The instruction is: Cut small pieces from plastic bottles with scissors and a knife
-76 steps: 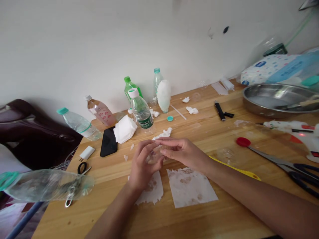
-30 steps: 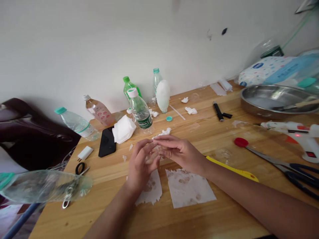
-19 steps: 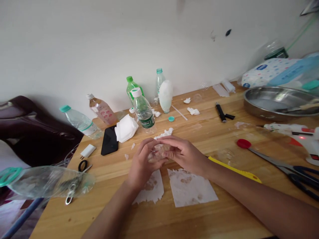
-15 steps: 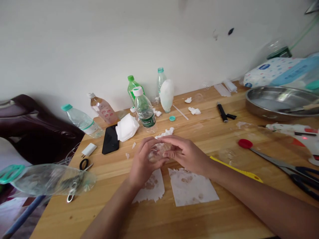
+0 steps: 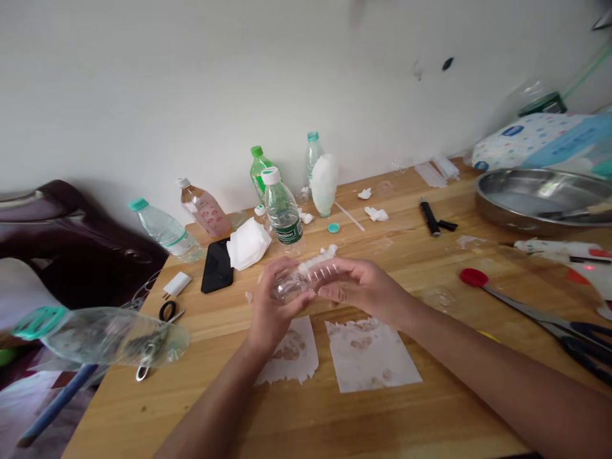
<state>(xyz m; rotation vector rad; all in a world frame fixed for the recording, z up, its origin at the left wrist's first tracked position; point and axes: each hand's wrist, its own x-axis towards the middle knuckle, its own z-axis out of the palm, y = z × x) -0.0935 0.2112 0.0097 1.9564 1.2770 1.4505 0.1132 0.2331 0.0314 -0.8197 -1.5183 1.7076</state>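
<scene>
**Clear, ridged plastic piece (image 5: 306, 280) caught between left hand (image 5: 273, 307) and right hand (image 5: 364, 288)**

From where I stand, both hands are closed around the plastic piece over the middle of the desk (image 5: 136, 437). The left hand has its smooth, rounded end, fingers curled over the far side and thumb along the near side. The right hand grips the ridged end, fingers across the top and thumb below. Most of the piece shows in the gap between them; I can't tell whether its underside touches the wood.

Nearer the person, two white, stained paper sheets lie flat: a ragged-edged sheet (image 5: 302, 357), partly under the left forearm, and a squarer sheet (image 5: 375, 357), just short of the right wrist. A crumpled strip of white tissue (image 5: 321, 257) lies just beyond the fingers. Behind that stands a clear plastic bottle with a white cap and green label (image 5: 285, 213). Off to the left, a stack of white paper squares (image 5: 248, 243) overlaps a black phone (image 5: 218, 266). Well to the right rest long, dark-handled scissors (image 5: 530, 307).
</scene>
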